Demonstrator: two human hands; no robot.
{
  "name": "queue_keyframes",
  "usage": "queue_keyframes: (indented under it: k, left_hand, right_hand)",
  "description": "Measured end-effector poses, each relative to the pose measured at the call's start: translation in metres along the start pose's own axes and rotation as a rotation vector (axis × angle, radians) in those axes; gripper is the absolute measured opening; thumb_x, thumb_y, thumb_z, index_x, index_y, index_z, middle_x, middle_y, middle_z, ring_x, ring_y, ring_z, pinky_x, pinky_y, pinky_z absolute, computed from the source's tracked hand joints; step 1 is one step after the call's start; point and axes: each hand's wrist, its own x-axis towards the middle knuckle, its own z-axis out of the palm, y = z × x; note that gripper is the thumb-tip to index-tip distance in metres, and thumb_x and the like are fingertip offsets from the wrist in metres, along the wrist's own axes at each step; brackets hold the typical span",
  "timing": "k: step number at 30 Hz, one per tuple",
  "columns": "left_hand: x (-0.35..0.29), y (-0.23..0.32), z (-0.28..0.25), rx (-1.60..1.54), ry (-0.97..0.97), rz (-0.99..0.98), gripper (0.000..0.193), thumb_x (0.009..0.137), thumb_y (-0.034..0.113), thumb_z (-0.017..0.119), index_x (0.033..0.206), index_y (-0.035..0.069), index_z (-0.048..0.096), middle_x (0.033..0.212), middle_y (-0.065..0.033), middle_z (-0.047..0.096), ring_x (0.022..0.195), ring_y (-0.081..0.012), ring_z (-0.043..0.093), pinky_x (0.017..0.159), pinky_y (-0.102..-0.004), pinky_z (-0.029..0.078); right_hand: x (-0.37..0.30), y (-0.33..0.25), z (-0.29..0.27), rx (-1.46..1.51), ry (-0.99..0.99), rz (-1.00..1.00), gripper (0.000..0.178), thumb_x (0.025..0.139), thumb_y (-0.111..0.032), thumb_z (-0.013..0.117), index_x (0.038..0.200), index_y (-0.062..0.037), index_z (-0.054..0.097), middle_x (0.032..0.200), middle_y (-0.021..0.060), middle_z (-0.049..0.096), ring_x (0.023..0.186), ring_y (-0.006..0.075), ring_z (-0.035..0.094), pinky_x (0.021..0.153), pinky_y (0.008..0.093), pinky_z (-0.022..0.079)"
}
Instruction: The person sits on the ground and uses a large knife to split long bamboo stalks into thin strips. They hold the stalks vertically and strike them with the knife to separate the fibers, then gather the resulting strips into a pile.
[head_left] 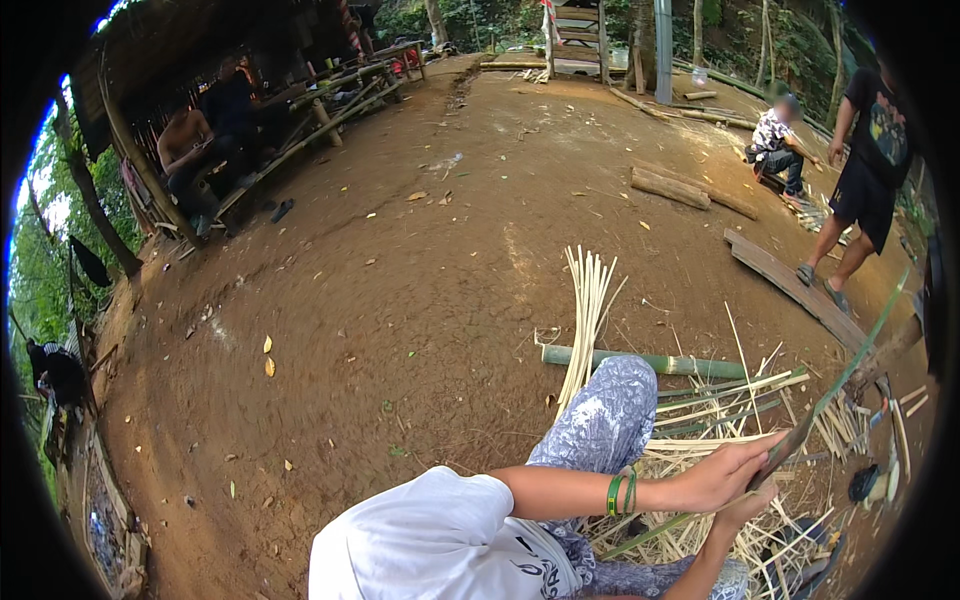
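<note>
My left hand [722, 477], with green and yellow bands on its wrist, is closed around a long green bamboo strip [862, 351]. The strip slants up to the far right, and its lower end shows below my wrist. Just under the left hand, my right hand [742, 512] is closed, its grip partly hidden. A dark, flat, blade-like piece [787, 452] lies along the strip at my fingers; I cannot tell which hand holds it. Pale shavings [690, 465] are heaped around my legs. A bundle of thin pale strips [588, 315] leans beside my knee, across a green bamboo pole [690, 366].
A wooden plank [795, 290] and split logs [670, 188] lie on the dirt ahead to the right. One person [870, 150] stands there and another [778, 145] squats. People sit under a shelter with a bamboo bench [300, 140] at far left. Wooden steps [578, 40] rise behind.
</note>
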Motion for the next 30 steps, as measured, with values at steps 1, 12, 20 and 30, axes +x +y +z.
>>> queue_keyframes:
  k: [1,12,20,30]
  left_hand:
    - [-0.001,-0.005,0.001,-0.005,0.01,0.009,0.048,0.107,0.014,0.035,0.154,0.006,0.031,0.077,-0.0099,0.057,0.066,-0.0157,0.052,0.067,-0.0309,0.047]
    - [-0.018,0.003,0.007,-0.076,-0.062,-0.001,0.05,0.107,0.018,0.033,0.154,0.004,0.03,0.076,-0.0114,0.052,0.07,-0.0192,0.052,0.073,-0.0336,0.047]
    - [0.0,0.001,0.003,-0.05,-0.044,0.031,0.05,0.106,0.014,0.036,0.155,0.006,0.031,0.075,-0.0081,0.055,0.065,-0.0151,0.054,0.066,-0.03,0.047]
    - [-0.006,-0.008,0.01,-0.063,-0.026,0.102,0.049,0.105,0.014,0.037,0.154,0.008,0.034,0.074,-0.0084,0.054,0.064,-0.0155,0.052,0.063,-0.0324,0.044]
  right_hand:
    - [0.0,-0.002,0.001,-0.01,-0.003,-0.01,0.034,0.102,-0.023,0.056,0.08,0.0031,0.057,0.067,0.0013,0.052,0.062,0.0095,0.048,0.052,0.031,0.035]
    - [-0.008,0.044,0.003,0.13,0.302,0.146,0.043,0.089,-0.034,0.072,0.094,0.0034,0.051,0.075,0.0045,0.051,0.065,0.0131,0.052,0.058,0.0301,0.042]
    - [-0.003,-0.003,-0.007,0.147,0.096,0.09,0.04,0.089,-0.034,0.074,0.086,0.0031,0.061,0.065,-0.0004,0.049,0.06,0.0092,0.048,0.054,0.0287,0.037]
    - [0.01,-0.009,-0.013,-0.101,0.123,-0.198,0.03,0.093,-0.025,0.065,0.086,0.0043,0.061,0.061,0.0015,0.051,0.054,0.0094,0.046,0.048,0.0299,0.033]
